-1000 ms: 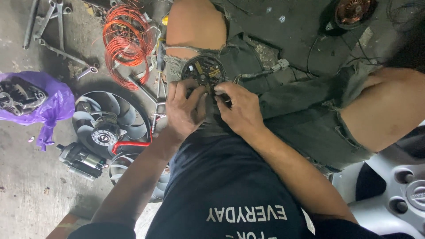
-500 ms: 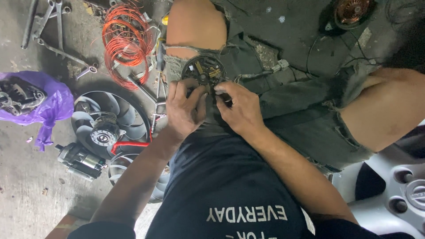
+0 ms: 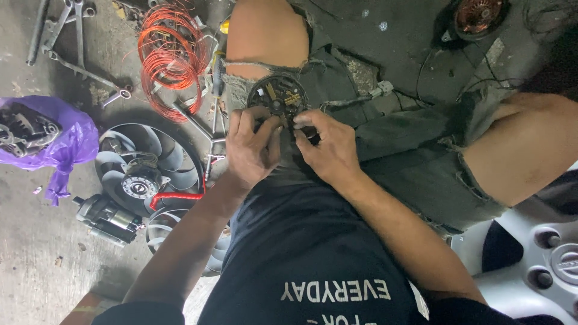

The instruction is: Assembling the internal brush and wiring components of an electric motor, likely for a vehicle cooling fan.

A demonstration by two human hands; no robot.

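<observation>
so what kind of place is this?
Probably an informal auto-electrical repair spot, worked on a concrete floor. Clues: a radiator fan, a coil of copper wire, wrenches, and a round brush-holder part held by both hands.

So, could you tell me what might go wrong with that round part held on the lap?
Both the left hand and right hand grip the round black part by fingertips over a knee, so it could slip to the concrete floor. Its small brass pieces might drop among the wrenches and copper wire coil. The attached cable could snag.
</observation>
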